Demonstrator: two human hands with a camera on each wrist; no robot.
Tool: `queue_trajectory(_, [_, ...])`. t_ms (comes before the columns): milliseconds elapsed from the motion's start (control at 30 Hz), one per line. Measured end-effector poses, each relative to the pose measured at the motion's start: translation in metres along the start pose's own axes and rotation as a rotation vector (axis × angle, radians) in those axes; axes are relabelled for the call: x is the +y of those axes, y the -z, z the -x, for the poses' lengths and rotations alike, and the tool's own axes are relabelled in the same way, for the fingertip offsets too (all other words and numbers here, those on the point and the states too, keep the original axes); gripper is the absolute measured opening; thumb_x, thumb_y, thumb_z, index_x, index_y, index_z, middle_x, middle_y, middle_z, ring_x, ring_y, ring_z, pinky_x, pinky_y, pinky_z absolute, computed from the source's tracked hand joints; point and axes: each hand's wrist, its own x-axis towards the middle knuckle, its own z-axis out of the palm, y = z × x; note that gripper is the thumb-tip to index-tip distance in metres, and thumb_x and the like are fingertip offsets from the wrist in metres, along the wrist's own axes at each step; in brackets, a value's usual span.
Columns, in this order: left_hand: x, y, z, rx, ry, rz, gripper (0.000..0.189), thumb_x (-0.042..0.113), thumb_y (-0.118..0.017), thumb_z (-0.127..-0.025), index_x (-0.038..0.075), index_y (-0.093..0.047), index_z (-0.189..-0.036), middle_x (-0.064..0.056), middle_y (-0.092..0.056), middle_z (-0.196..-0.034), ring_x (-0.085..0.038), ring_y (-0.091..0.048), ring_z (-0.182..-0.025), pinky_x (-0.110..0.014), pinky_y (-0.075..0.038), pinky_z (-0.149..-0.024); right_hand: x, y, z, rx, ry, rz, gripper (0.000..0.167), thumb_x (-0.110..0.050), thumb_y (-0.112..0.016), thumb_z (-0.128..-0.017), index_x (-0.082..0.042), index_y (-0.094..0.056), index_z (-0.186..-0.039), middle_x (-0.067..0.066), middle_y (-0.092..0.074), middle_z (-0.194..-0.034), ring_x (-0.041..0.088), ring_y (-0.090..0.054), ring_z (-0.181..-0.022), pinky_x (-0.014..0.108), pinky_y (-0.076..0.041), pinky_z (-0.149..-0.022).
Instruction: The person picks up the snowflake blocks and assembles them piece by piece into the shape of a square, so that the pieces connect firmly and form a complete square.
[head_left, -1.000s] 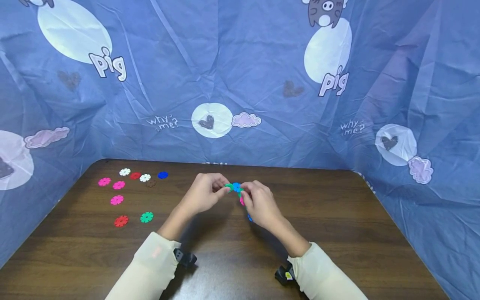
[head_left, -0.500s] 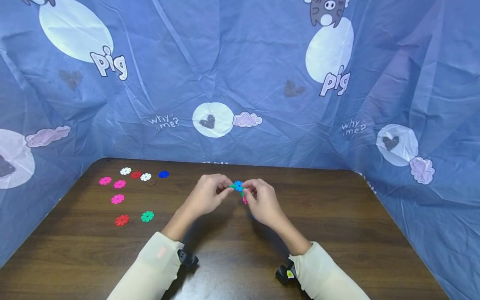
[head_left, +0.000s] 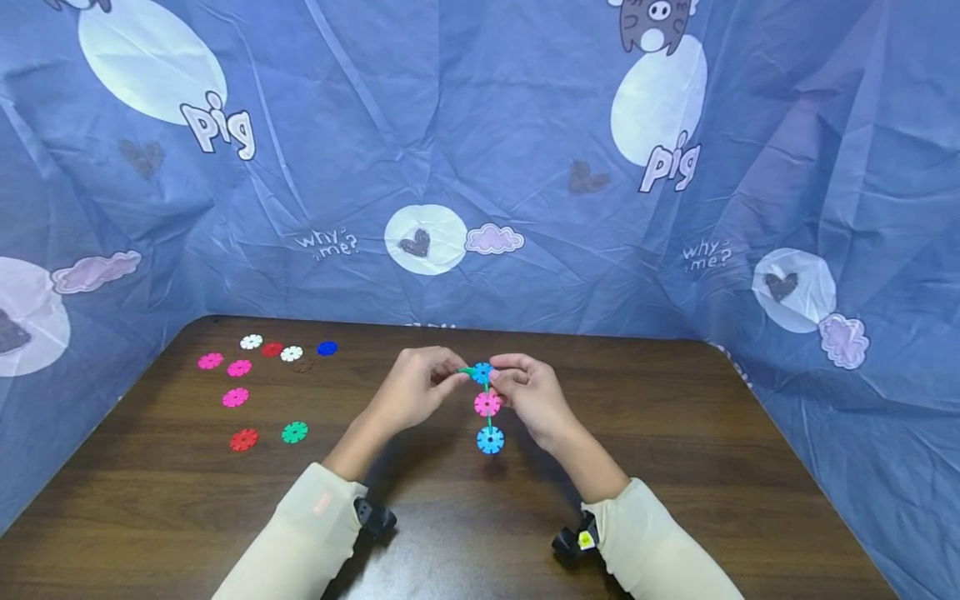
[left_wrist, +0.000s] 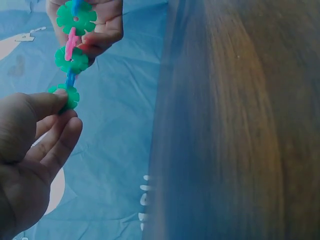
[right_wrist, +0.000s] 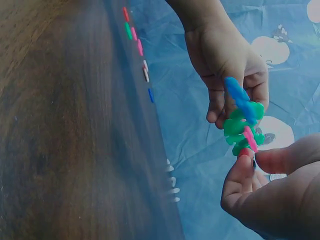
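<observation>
A chain of notched, flower-shaped plastic discs hangs between the hands; its pink disc (head_left: 487, 404) and lowest blue disc (head_left: 491, 440) face me in the head view. My left hand (head_left: 416, 387) pinches the green end disc (left_wrist: 73, 96) between thumb and fingers. Beside the upper blue disc (head_left: 482, 372), my right hand (head_left: 534, 398) holds the chain with thumb and fingertips, its index finger fairly straight. In the right wrist view, a bit of red shows at the right fingertips, too small to identify. Green discs (left_wrist: 76, 19) link the chain edgewise.
Loose discs lie on the brown table (head_left: 675, 458) at the left: a green disc (head_left: 295, 432), a red disc (head_left: 243, 440), a dark blue disc (head_left: 327, 348), and several pink, white, red and brown ones. A blue printed cloth (head_left: 525, 275) surrounds the table.
The chain has swung round: its lower pink and blue discs, earlier mostly behind the right hand, now hang in plain sight. The right hand's fingers have shifted and loosened; the left hand stays nearly still.
</observation>
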Motion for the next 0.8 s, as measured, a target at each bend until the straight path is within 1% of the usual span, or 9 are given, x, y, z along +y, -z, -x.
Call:
queue_trajectory(100, [0.0009,-0.0006,-0.0001,-0.016,0.008,0.026,0.005,0.008,-0.076,-0.093,0.003,-0.076,-0.094,-0.002,-0.074,-0.086,-0.009,-0.068,-0.074,-0.029,-0.06,-0.069,0.001,0.0019,-0.0018,0.009,-0.065,-0.05,0.023,0.0,-0.062,-0.1,0.009,-0.064,-0.122,0.004,-0.07,-0.086,0.011,-0.063,-0.075,0.022,-0.055,-0.068])
queue_trajectory(233, [0.0025,-0.0021,0.0004,-0.02,-0.027,0.044,0.004,0.008,-0.077,-0.092,0.004,-0.077,-0.093,-0.001,-0.074,-0.085,-0.007,-0.068,-0.074,-0.025,-0.059,-0.069,0.0017,0.0036,-0.0023,0.029,-0.105,-0.051,0.021,-0.004,-0.064,-0.101,0.009,-0.067,-0.116,0.005,-0.072,-0.086,0.011,-0.063,-0.071,0.023,-0.056,-0.065])
queue_trajectory(367, [0.004,-0.0038,0.0019,-0.013,-0.067,0.039,0.003,0.005,-0.079,-0.09,0.004,-0.078,-0.092,-0.001,-0.074,-0.084,-0.007,-0.068,-0.072,-0.024,-0.059,-0.068,0.0023,0.0046,-0.0019,0.035,-0.088,-0.029,0.021,-0.003,-0.066,-0.099,0.012,-0.068,-0.114,0.004,-0.073,-0.083,0.01,-0.065,-0.067,0.023,-0.056,-0.063])
queue_trajectory(600, [0.0054,-0.0034,0.0027,-0.011,-0.104,0.065,0.001,0.002,-0.078,-0.09,0.002,-0.079,-0.09,-0.002,-0.075,-0.082,-0.008,-0.068,-0.069,-0.025,-0.059,-0.066,-0.0038,0.0057,0.0015,0.014,-0.058,-0.071,0.018,0.004,-0.066,-0.096,0.017,-0.065,-0.11,0.004,-0.071,-0.075,0.01,-0.064,-0.062,0.023,-0.056,-0.06])
queue_trajectory(700, [0.0069,-0.0028,0.0024,-0.016,-0.134,0.06,0.005,-0.001,-0.078,-0.088,0.003,-0.079,-0.089,-0.003,-0.075,-0.08,-0.008,-0.066,-0.068,-0.028,-0.059,-0.063,-0.005,0.0048,0.0023,0.016,-0.049,-0.076,0.017,0.007,-0.066,-0.095,0.018,-0.064,-0.108,0.004,-0.07,-0.074,0.01,-0.063,-0.06,0.022,-0.056,-0.058])
queue_trajectory(800, [0.0062,-0.0036,0.0027,-0.012,-0.158,0.044,0.007,-0.002,-0.079,-0.087,0.004,-0.079,-0.089,-0.002,-0.075,-0.08,-0.007,-0.066,-0.067,-0.027,-0.059,-0.062,-0.0068,0.0029,0.0032,0.016,-0.041,-0.072,0.016,0.009,-0.066,-0.094,0.02,-0.064,-0.106,0.005,-0.07,-0.073,0.01,-0.064,-0.059,0.021,-0.056,-0.057])
